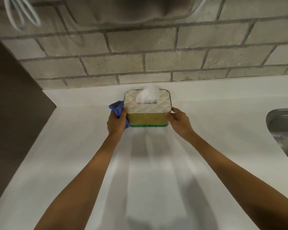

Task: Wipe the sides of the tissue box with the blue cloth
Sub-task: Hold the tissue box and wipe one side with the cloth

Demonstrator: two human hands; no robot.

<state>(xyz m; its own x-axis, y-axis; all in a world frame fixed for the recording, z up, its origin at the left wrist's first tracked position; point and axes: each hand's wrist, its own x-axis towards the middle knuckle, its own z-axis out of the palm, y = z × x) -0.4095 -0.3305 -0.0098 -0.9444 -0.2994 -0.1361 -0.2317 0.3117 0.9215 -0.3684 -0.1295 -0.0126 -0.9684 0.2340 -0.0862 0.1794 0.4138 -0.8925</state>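
Observation:
The tissue box (148, 119) stands on the white counter (156, 163) close to the back wall. It has a quilted cream lid, a tan side and a green band at its base, and a white tissue (148, 96) sticks out of the top. My left hand (116, 121) is closed around the bunched blue cloth (117, 108) and presses it against the box's left side. At the box's front right corner, my right hand (178, 120) grips the box with thumb and fingers.
A brick-patterned wall (140, 63) rises right behind the box. A steel sink (284, 128) is set into the counter at the far right. A dark panel (12, 105) borders the counter on the left. White cables (22, 15) hang at the top left.

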